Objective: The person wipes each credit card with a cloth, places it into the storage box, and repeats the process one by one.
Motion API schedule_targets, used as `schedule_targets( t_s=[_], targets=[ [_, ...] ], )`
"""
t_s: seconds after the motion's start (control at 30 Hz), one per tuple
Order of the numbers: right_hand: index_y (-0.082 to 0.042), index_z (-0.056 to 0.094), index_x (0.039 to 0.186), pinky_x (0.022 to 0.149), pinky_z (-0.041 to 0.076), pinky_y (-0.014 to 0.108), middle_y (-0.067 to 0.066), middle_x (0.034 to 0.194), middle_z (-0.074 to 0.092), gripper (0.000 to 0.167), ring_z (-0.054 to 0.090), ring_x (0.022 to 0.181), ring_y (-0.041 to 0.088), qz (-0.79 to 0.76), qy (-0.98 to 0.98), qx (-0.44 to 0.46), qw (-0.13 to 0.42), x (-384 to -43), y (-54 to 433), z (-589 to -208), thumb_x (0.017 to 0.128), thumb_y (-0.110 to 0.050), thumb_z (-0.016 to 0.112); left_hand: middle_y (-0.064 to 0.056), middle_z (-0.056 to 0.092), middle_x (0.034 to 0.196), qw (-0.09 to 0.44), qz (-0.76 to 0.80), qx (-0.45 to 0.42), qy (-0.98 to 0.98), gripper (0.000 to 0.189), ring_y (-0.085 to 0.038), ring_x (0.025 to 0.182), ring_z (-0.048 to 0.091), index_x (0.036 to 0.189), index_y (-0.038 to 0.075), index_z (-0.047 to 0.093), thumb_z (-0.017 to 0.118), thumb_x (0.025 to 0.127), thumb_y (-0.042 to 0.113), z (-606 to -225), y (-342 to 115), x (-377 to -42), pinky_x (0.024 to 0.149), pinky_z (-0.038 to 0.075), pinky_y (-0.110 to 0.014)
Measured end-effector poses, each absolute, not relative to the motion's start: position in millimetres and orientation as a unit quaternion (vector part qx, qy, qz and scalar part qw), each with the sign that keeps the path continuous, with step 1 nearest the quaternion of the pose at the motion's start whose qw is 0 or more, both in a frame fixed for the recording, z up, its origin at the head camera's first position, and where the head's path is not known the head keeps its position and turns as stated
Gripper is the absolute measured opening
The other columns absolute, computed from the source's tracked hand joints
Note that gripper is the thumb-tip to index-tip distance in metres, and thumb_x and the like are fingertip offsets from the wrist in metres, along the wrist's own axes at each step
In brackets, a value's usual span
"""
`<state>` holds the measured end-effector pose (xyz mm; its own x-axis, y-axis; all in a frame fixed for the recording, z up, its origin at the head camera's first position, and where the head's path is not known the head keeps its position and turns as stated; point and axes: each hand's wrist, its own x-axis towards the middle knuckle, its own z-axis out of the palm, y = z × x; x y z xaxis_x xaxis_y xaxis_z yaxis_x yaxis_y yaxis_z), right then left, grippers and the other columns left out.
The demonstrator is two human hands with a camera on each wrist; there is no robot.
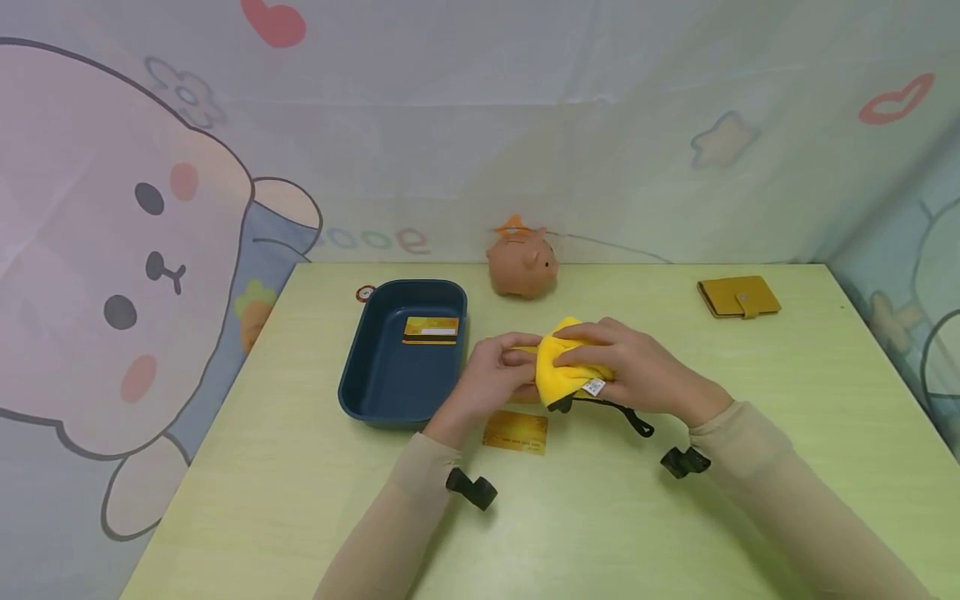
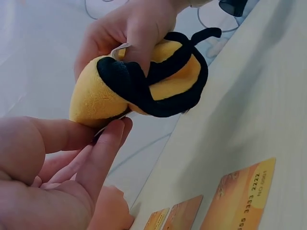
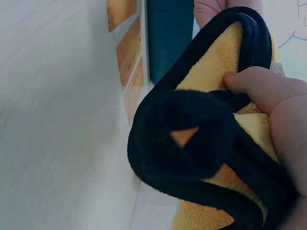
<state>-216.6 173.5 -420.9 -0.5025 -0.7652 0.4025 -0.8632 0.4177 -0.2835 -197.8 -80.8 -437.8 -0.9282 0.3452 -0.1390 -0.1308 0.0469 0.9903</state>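
My right hand (image 1: 637, 367) grips a folded yellow cloth (image 1: 558, 375) with black edging, a white tag and a black hanging loop. The cloth is bunched over the fingertips of my left hand (image 1: 498, 375). In the left wrist view those left fingers (image 2: 103, 153) pinch a thin card (image 2: 101, 130) against the cloth's end; only its edge shows, the rest hidden by cloth and fingers. An orange-gold bank card (image 1: 516, 432) lies on the table below the hands. Further cards lie in a row beyond it, partly behind the left hand.
Left of the hands stands a dark blue tray (image 1: 397, 408) with a gold card (image 1: 431, 330) inside, stripe side up. A small round red-and-white chip (image 1: 365, 293) lies by its far corner. A piggy bank (image 1: 522, 265) stands at the back, and a mustard wallet (image 1: 740, 297) lies back right.
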Motion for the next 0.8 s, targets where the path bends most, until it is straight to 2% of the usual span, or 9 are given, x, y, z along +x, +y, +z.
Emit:
schedule_targets(
  t_s=[0.17,0.4,0.6,0.8],
  targets=[
    [-0.019,0.076,0.125,0.087,0.057,0.044,0.008,0.146,0.061,0.045,0.060,0.112,0.028,0.221,-0.839,0.484,0.110,-214.6,172.5,-419.6,0.084,-0.003,0.085,-0.019,0.074,0.120,0.170,0.703,0.081,0.686,0.042,-0.027,0.102,0.076,0.143,0.004,0.061,0.066,0.101,0.000,-436.5,-82.5,-197.5,0.099,0.057,-0.058],
    [-0.020,0.075,0.124,0.080,0.056,0.038,0.006,0.145,0.062,0.043,0.058,0.101,0.024,0.189,-0.843,0.489,0.124,-213.2,169.2,-412.4,0.085,-0.007,0.086,-0.021,0.074,0.119,0.148,0.706,0.093,0.686,0.041,-0.028,0.101,0.076,0.141,0.001,0.061,0.067,0.101,0.000,-431.8,-82.5,-194.1,0.090,0.063,-0.047],
    [-0.020,0.075,0.125,0.079,0.056,0.037,0.006,0.145,0.062,0.044,0.059,0.101,0.025,0.169,-0.847,0.490,0.117,-209.6,169.3,-408.9,0.084,-0.009,0.087,-0.020,0.074,0.112,0.154,0.713,0.073,0.680,0.041,-0.025,0.095,0.077,0.139,0.000,0.063,0.068,0.098,-0.002,-431.3,-82.8,-192.3,0.094,0.059,-0.057],
    [-0.020,0.075,0.125,0.079,0.056,0.037,0.005,0.145,0.062,0.046,0.059,0.101,0.024,0.164,-0.852,0.484,0.116,-207.7,174.9,-408.2,0.083,-0.003,0.084,-0.014,0.073,0.103,0.155,0.713,0.059,0.682,0.043,-0.026,0.089,0.076,0.138,-0.001,0.064,0.069,0.095,-0.006,-428.6,-84.5,-191.2,0.093,0.058,-0.059]
  ],
)
